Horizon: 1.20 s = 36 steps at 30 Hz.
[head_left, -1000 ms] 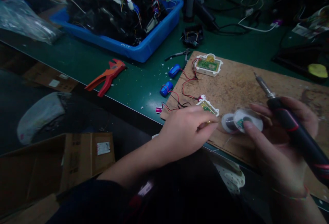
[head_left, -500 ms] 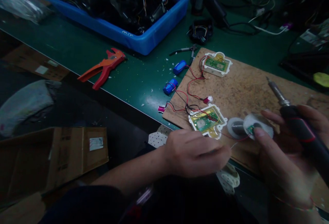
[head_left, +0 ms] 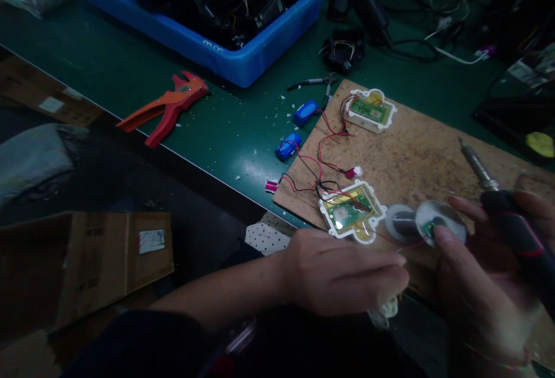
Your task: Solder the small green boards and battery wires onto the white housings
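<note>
My right hand (head_left: 472, 291) grips a black soldering iron (head_left: 514, 233) with red rings, its metal tip pointing up and left, and also holds a solder spool (head_left: 427, 225) under the thumb. My left hand (head_left: 347, 277) is at the table's near edge, fingers pinched together; a thin solder wire seems to run from the spool to its fingertips. Just above it, on the wooden work board (head_left: 411, 147), lies a green circuit board in a white housing (head_left: 351, 213), with red and black leads. A second housed circuit board (head_left: 372, 109) sits farther back.
Two blue batteries (head_left: 288, 145) on wires lie on the green mat left of the work board. A red cutter (head_left: 167, 106), small pliers (head_left: 312, 82) and a blue bin (head_left: 243, 63) of black wired parts are behind. A cardboard box (head_left: 87, 256) sits below the table.
My left hand has drawn back from the spool toward me and to the table edge, uncovering the near circuit board. The view has shifted slightly; my right hand keeps the iron and spool.
</note>
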{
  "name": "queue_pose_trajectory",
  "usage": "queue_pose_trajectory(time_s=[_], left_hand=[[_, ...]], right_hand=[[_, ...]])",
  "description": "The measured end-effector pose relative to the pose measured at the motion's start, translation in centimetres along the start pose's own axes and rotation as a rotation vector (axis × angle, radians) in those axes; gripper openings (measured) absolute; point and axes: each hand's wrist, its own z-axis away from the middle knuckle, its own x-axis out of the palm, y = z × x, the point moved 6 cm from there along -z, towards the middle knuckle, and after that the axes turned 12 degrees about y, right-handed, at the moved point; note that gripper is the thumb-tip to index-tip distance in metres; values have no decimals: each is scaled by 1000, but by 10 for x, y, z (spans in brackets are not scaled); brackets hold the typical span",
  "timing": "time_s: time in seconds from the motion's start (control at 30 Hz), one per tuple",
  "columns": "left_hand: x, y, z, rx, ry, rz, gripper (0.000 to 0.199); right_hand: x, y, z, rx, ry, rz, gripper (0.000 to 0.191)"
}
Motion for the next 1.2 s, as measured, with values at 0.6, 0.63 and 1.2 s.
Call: queue_pose_trajectory(time_s=[0.6, 0.63, 1.2], left_hand=[[34, -29, -34, -917, -96, 177, 5], [34, -28, -34, -928, -95, 195, 7], [35, -28, -41, -887, -84, 114, 6]], right_hand=[[4, -7, 12, 120, -30, -93, 78], [4, -7, 13, 124, -30, -86, 77], [2, -11, 11, 91, -32, -31, 66]])
